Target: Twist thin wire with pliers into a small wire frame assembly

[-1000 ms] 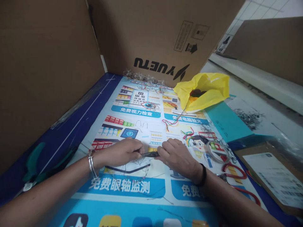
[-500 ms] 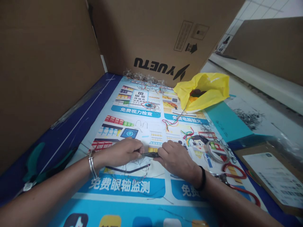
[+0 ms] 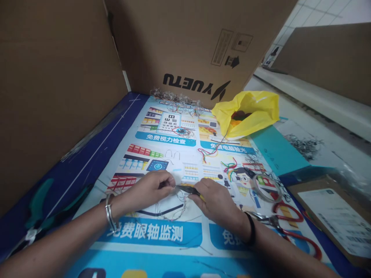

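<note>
My left hand (image 3: 155, 188), with a silver bangle at the wrist, pinches a thin wire (image 3: 184, 206) between thumb and forefinger. The wire's twisted loop, with small bits along it, hangs over the printed sheet (image 3: 145, 253). My right hand (image 3: 216, 199), wearing a black wristband, is closed around needle-nose pliers (image 3: 187, 189); a bit of yellow handle shows. Their dark tips point left and meet the wire at my left fingertips. Whether the jaws grip the wire is too small to tell.
Red-handled scissors (image 3: 291, 220) and a clear round spool (image 3: 266, 188) lie right; teal-handled cutters (image 3: 37, 208) lie left. A yellow bag (image 3: 255, 106), coloured threads (image 3: 230, 166) and tangled wire pieces (image 3: 176, 96) sit farther back. Cardboard (image 3: 185, 46) walls stand behind and left.
My right hand has turned and lowered slightly, so the pliers slope more and their yellow handle shows. My left fingers have shifted a little, with a gap showing between thumb and forefinger.
</note>
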The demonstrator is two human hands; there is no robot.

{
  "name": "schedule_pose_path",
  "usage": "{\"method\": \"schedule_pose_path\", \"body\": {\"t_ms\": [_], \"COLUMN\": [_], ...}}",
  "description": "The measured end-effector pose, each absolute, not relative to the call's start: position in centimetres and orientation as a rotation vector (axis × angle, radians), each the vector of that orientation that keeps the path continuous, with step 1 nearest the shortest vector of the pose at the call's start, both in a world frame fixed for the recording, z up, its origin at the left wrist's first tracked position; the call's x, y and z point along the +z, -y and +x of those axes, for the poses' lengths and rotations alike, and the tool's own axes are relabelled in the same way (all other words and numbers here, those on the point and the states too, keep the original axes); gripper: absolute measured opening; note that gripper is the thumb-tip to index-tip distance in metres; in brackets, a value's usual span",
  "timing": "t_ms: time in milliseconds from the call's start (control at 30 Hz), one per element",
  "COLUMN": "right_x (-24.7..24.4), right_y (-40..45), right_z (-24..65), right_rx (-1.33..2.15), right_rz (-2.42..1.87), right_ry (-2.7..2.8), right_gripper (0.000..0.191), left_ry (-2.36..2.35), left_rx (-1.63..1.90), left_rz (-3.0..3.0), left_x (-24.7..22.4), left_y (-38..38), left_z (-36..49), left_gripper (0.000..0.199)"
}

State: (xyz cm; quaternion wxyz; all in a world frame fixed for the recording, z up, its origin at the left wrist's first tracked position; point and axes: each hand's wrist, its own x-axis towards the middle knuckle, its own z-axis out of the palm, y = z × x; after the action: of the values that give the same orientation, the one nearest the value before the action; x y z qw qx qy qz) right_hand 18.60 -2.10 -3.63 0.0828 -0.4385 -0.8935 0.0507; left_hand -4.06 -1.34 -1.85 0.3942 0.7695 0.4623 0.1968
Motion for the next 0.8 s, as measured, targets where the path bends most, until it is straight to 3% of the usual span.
{"method": "schedule_pose_path", "body": {"t_ms": [367, 800], "right_x": [-3.73, -3.43], "right_y": [2.42, 1.75], "right_z": [18.57, 18.82], "right_rx": [0.185, -0.084], "right_rz": [-1.293, -1.077], "right_ry": [2.649, 2.716], "right_gripper": [0.024, 0.021], "left_ry": [-1.135, -1.000], "left_rx": [0.531, 0.459], "left_rz": [1.925, 1.868], "left_x": [-2.20, -1.21], "left_y": [1.22, 0.92], "left_z": [-4.24, -4.75], "left_gripper": [0.006, 0.008]}}
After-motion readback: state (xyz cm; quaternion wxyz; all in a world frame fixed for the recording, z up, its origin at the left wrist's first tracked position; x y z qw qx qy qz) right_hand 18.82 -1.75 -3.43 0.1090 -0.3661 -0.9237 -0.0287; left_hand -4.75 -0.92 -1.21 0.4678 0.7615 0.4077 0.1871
